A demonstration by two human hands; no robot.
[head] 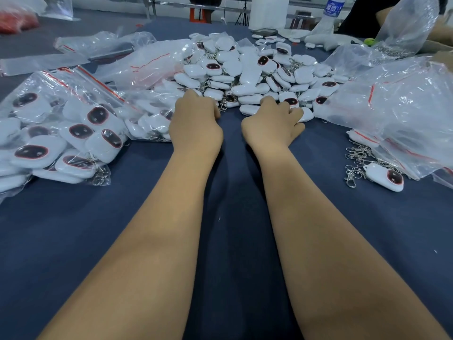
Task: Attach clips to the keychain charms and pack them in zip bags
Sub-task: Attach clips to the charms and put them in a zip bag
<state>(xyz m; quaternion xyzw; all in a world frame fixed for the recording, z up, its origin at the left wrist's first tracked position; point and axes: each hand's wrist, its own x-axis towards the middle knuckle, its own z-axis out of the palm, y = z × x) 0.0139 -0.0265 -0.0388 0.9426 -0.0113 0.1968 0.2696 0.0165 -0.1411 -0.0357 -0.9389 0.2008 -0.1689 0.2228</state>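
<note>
White charms point(247, 74) lie heaped far-centre on my surface point(232, 192); filled zip bags point(56, 133) sit left, so packing is part done. My left hand point(196, 121) and right hand point(272, 121) reach the heap's near edge, fingers curled, contents possibly charms; I cannot tell.

A water bottle point(333, 7) and white paper roll point(268, 12) stand at the blue table's point(232, 217) far edge.
</note>
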